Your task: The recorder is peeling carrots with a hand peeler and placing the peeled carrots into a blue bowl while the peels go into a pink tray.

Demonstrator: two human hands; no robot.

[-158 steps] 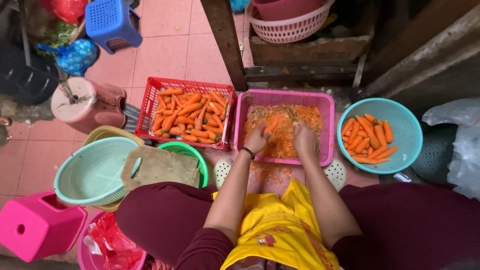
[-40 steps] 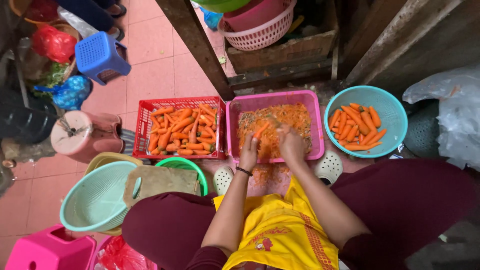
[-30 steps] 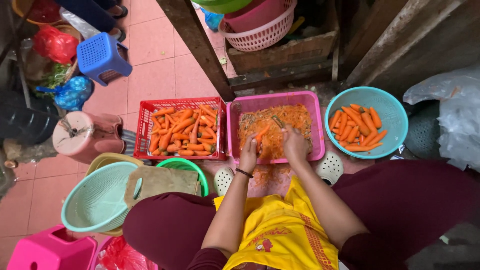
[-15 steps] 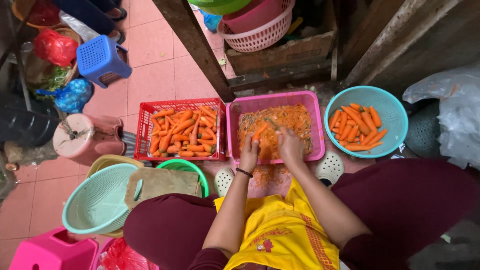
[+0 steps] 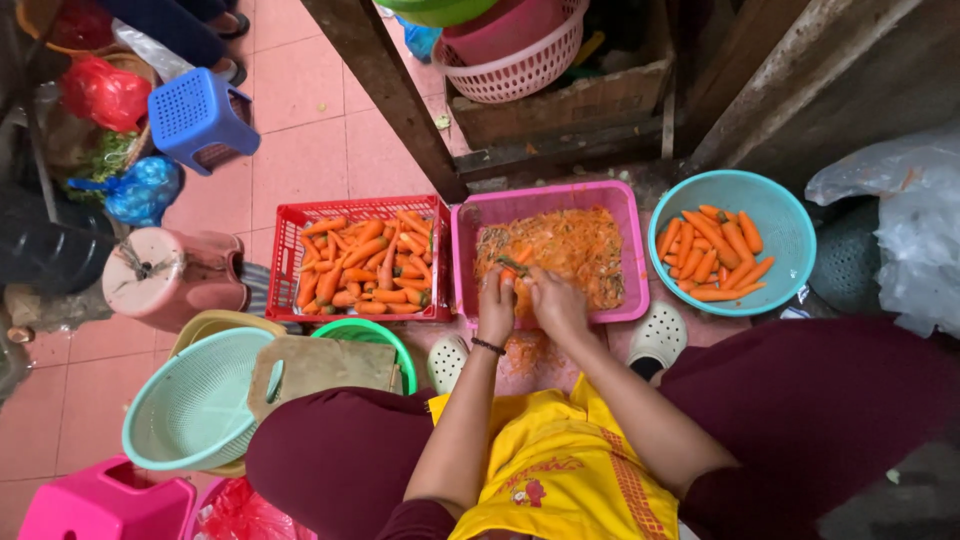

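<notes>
Since the earlier frame both hands had drawn nearer the pink tray's (image 5: 640, 250) front edge; left hand (image 5: 495, 305) closed its grip on a carrot (image 5: 520, 262), right hand (image 5: 558, 300) closed, contents unclear, so strokes were best directed away, over the peelings (image 5: 570, 245).

Both forearms reach forward from the body and converge, bare from the elbow down. The left hand (image 5: 496, 305) sits palm-down with its wrist nearly straight, a dark band around that wrist; its fingers (image 5: 503, 277) curl closed at the front. The right hand (image 5: 556, 300) lies just beside it, almost touching, back of the hand up, its fingers (image 5: 530, 288) bent inward toward the left fingers. The right forearm angles in from the right, elbow bent. Knees spread wide either side of the arms.
</notes>
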